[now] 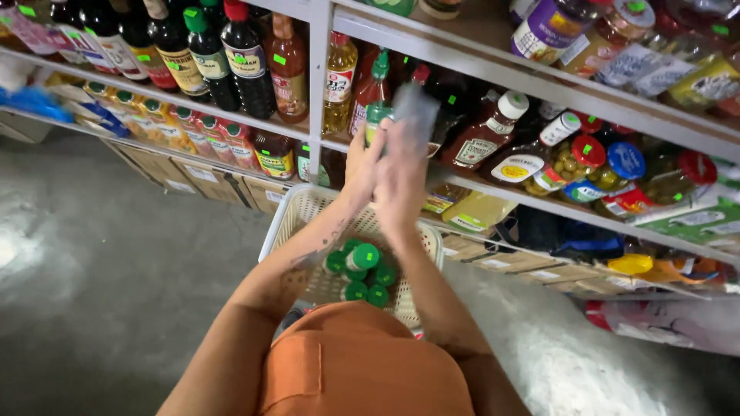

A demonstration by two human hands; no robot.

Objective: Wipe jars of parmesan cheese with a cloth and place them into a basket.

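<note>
Both my hands are raised together in front of a shelf. My left hand (359,160) grips a small bottle with a green cap (377,117). Pressed against that bottle, my right hand (401,179) holds a grey cloth (417,103), which is blurred by motion. Below my forearms a white plastic basket (297,209) holds several more green-capped bottles (362,271). My orange garment (362,362) fills the bottom of the view.
White metal shelves (317,92) carry dark sauce bottles (243,58) on the left and jars with red, blue and white lids (590,158) on the right. Cardboard boxes (204,181) sit under the lowest shelf. Grey concrete floor (100,254) lies to the left.
</note>
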